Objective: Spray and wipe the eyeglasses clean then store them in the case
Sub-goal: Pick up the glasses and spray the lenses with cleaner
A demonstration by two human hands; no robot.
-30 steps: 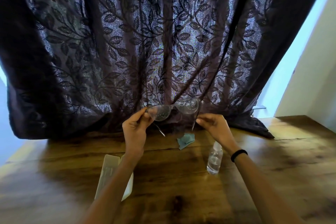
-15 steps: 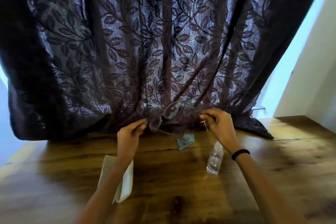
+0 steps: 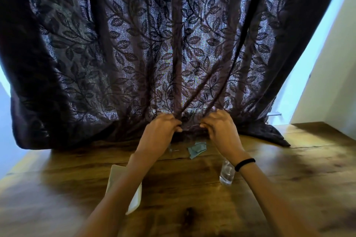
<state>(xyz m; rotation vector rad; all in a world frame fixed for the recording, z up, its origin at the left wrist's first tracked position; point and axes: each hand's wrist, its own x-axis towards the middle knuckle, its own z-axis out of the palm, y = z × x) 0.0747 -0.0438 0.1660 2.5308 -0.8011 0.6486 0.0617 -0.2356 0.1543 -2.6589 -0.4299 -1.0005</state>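
My left hand (image 3: 160, 133) and my right hand (image 3: 219, 131) are raised close together above the table's far side, backs toward me and fingers curled inward. Between them they grip the thin-framed eyeglasses (image 3: 191, 126), which barely show against the dark curtain; the lenses are mostly hidden. Below the hands a small blue-grey cloth (image 3: 197, 150) lies crumpled on the wood. A clear spray bottle (image 3: 227, 176) stands under my right wrist. The white glasses case (image 3: 136, 197) lies partly hidden under my left forearm.
A dark leaf-patterned curtain (image 3: 134, 54) hangs right behind the hands and pools on the wooden table (image 3: 289, 179). A pale wall (image 3: 331, 75) rises at the right.
The hands have drawn closer together and turned their backs to me. The eyeglasses, first held wide with lenses in plain sight, are now nearly hidden between the fingers.
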